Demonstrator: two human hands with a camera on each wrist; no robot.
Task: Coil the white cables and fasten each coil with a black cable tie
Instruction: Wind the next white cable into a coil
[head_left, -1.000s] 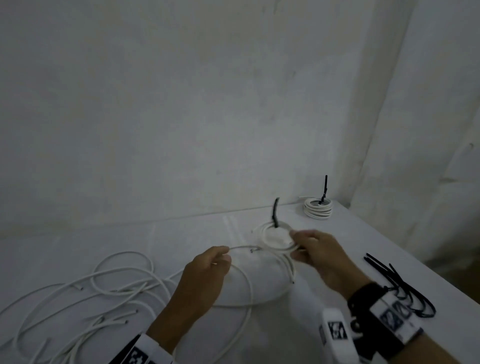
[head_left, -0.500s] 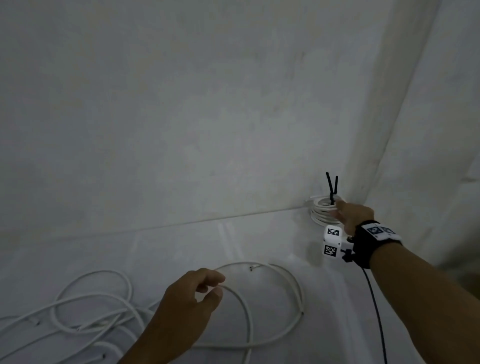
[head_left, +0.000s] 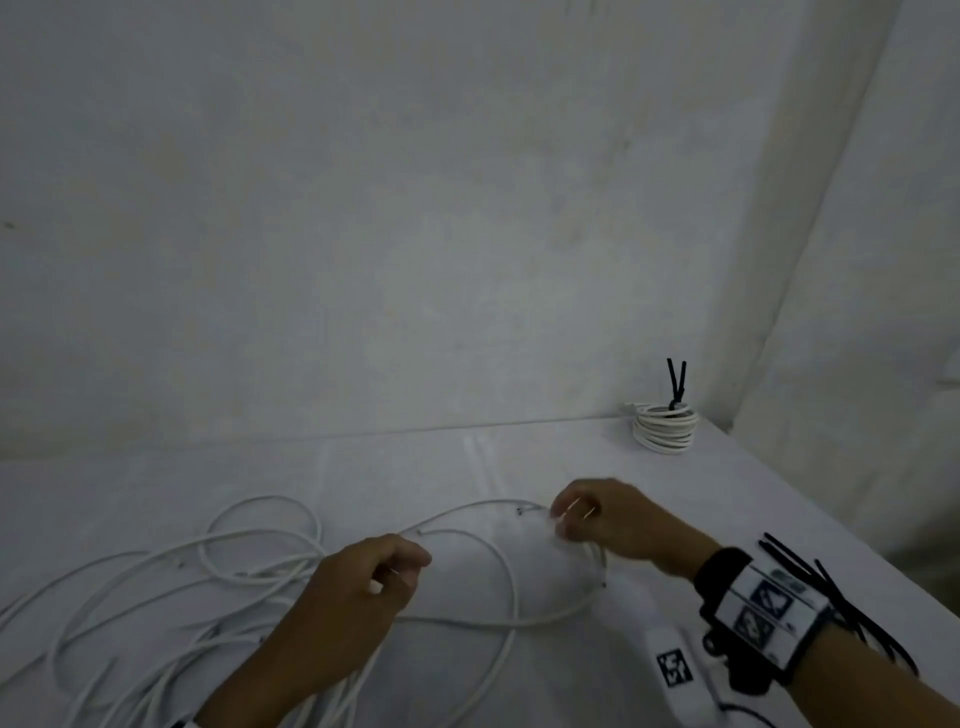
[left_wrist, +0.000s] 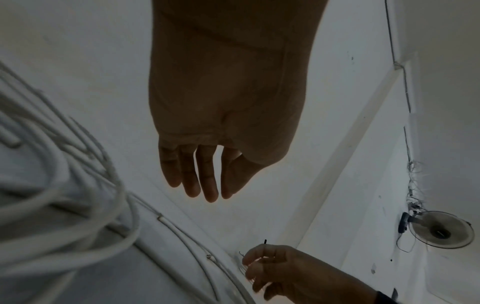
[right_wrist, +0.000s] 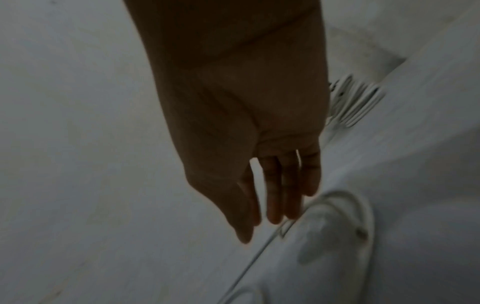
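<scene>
Here, both hands hover, fingers loosely extended and empty: left hand (head_left: 363, 582) and right hand (head_left: 602, 519) over a loose cable (head_left: 509, 571) on the surface (head_left: 415, 467); tied coils (head_left: 665, 428) rest far right.

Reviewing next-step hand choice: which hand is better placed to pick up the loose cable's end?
Probably the right hand: its fingertips sit at the loose cable's end, while the left hand hovers farther back along the cable.
</scene>
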